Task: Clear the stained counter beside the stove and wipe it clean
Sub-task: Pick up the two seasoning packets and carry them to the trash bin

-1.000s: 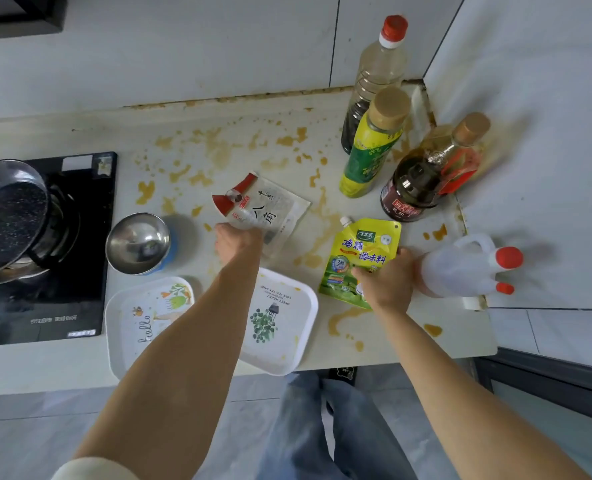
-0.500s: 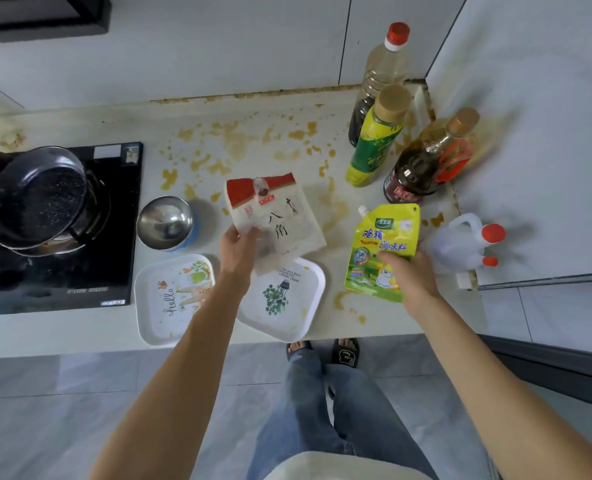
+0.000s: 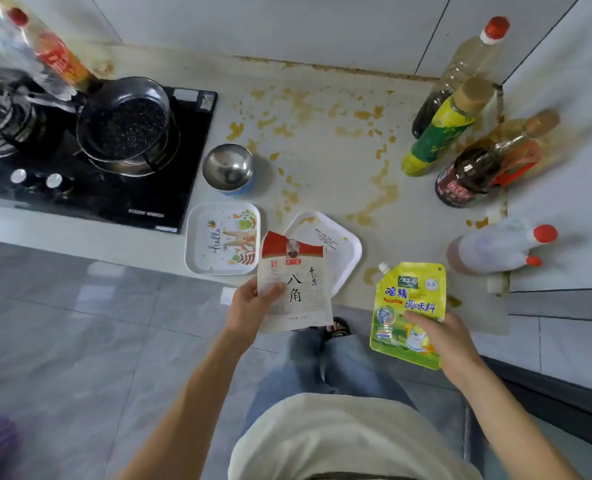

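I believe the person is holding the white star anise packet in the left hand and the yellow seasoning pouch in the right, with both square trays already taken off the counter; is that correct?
Not quite. The head view shows both square trays on the counter near its front edge. The rest stands: the left hand holds the white packet and the right hand holds the yellow pouch.

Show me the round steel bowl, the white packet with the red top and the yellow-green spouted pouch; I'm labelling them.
Round steel bowl (image 3: 228, 167): head view, inner hollow.
White packet with the red top (image 3: 296, 289): head view, printed front.
Yellow-green spouted pouch (image 3: 409, 299): head view, front label.
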### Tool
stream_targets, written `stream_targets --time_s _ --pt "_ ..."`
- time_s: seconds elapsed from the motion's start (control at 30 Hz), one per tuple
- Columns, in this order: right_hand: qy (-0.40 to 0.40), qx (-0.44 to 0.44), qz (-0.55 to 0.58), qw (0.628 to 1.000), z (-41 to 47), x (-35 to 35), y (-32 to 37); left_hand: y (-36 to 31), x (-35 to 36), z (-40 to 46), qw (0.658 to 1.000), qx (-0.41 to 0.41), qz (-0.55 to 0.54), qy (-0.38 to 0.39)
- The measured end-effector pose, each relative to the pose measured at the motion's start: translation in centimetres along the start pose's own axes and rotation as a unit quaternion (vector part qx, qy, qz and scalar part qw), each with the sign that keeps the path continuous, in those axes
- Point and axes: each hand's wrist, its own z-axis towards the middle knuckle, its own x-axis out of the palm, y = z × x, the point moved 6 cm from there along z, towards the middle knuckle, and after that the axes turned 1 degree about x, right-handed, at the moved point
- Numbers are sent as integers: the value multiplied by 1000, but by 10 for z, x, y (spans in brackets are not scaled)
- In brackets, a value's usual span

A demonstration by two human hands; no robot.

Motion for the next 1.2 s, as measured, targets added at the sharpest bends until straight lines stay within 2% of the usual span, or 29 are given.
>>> stream_targets --time_s 0.2,0.4,0.57,0.8,1.0,1.2 --pt "91 -49 -185 977 17 14 19 39 -29 -35 994 -21 -49 -91" --pt "201 -97 -332 916 22 61 43 121 -56 -99 967 -81 -124 -209" --pt "288 -160 -429 841 -5 151 49 197 -79 -173 908 -130 -227 -328" --pt "360 -232 -519 739 -64 303 22 288 -94 -267 807 -183 -349 -440" --pt "393 -266 -564 676 -121 399 -25 340 -129 -308 746 -196 -427 -473" --pt "366 -319 -617 620 -146 446 -43 366 -191 -310 725 -187 -456 -481"
